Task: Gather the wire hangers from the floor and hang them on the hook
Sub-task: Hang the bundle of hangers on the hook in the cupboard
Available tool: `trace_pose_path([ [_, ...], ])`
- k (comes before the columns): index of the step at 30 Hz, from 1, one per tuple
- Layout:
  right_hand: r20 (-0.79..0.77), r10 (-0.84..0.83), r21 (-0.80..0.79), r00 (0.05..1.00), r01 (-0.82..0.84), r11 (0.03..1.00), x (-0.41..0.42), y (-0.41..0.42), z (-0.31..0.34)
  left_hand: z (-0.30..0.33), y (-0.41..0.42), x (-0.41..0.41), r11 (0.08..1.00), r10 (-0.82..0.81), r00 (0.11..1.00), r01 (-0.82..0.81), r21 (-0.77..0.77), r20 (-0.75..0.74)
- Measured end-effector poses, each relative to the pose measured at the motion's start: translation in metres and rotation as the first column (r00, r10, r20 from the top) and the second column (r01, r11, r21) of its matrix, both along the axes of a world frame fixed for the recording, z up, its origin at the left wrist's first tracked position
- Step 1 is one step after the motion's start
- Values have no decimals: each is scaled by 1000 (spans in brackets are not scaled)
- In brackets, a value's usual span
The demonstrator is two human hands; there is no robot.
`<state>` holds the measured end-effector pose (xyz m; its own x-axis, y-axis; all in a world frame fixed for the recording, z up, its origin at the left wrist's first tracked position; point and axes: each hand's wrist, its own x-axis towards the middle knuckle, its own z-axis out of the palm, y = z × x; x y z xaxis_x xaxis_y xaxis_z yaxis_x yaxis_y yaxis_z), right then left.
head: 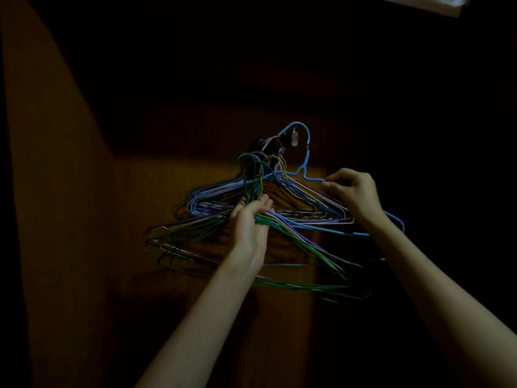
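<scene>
Hangers [279,208] mostly on hook [294,138]; my right hand [353,193] pinches blue hanger [303,152] just hooked above; left hand [250,219] grips remaining bunch [302,247], unhung.

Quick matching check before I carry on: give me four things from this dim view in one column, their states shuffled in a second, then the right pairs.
Things:
1. light blue wire hanger
2. bunch of green and purple wire hangers
3. small pale wall hook
4. right hand

States:
A. gripped at the necks by the left hand
B. fixed to the dark brown wooden wall
C. its top curve looped over the wall hook
D. fingers pinching the light blue hanger's shoulder

Pairs: 1-C, 2-A, 3-B, 4-D
</scene>
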<state>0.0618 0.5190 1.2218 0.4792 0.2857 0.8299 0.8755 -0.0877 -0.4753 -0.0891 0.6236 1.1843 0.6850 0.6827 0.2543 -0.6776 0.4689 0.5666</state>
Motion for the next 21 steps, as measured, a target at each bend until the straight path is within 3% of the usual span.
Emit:
trace_pose_path([
  [21, -109, -33, -155, 994, 16, 988, 71, 73, 0, 5, 37, 29, 995, 80, 997, -79, -67, 5],
])
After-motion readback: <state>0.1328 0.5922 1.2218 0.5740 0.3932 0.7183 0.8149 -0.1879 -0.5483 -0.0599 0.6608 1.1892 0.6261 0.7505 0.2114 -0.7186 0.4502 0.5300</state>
